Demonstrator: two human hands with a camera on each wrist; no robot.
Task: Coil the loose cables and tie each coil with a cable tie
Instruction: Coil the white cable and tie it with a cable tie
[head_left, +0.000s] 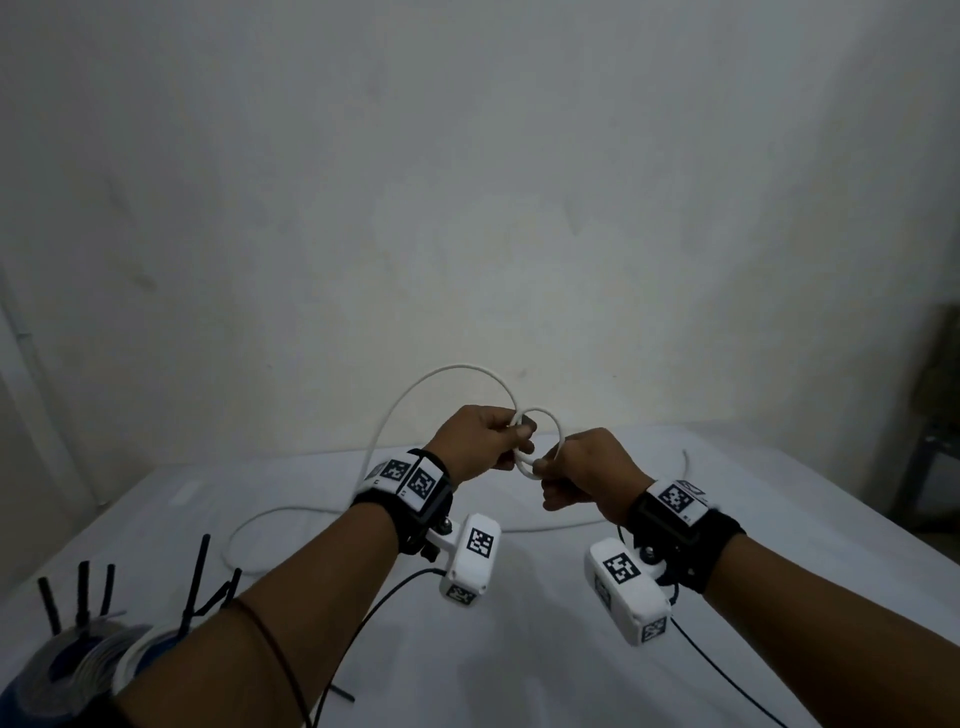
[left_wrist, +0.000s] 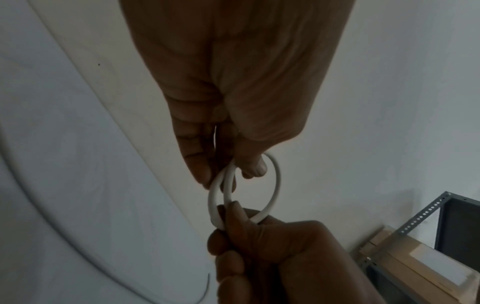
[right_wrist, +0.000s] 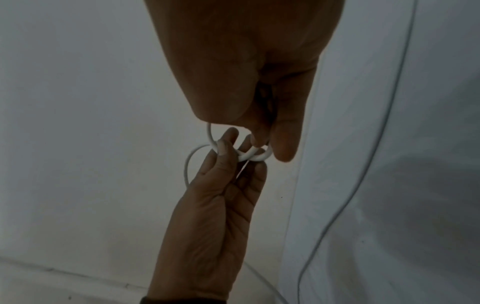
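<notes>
From the head view, we see the left hand (head_left: 480, 441) and the right hand (head_left: 582, 475) raised close together above the white worktop (head_left: 571, 649), each pinching the white cable (head_left: 452, 371). A small loop sits between the two hands, a larger arc rises behind the left hand, and the rest trails down onto the worktop and curves away. Black cable ties (head_left: 83, 592) stand at the near left corner beside some wound coils (head_left: 98, 654), partly hidden by the left forearm. The worktop has open room ahead and to the right; its far edge meets the wall.

From the left wrist view, the left hand (left_wrist: 228, 102) closes thumb and fingers on two overlapping turns of the cable (left_wrist: 275, 185), and the right hand (left_wrist: 272, 246) grips the same turns from below. A metal shelf (left_wrist: 420, 214) stands to the side, well apart.

From the right wrist view, the right hand (right_wrist: 246, 61) pinches the small loop (right_wrist: 257, 157) while the left hand (right_wrist: 221, 205) holds it opposite. We judge the coil barely begun. The stiff cable could spring open if either pinch slackens, and the trailing length may drag or snag near the worktop edge.
</notes>
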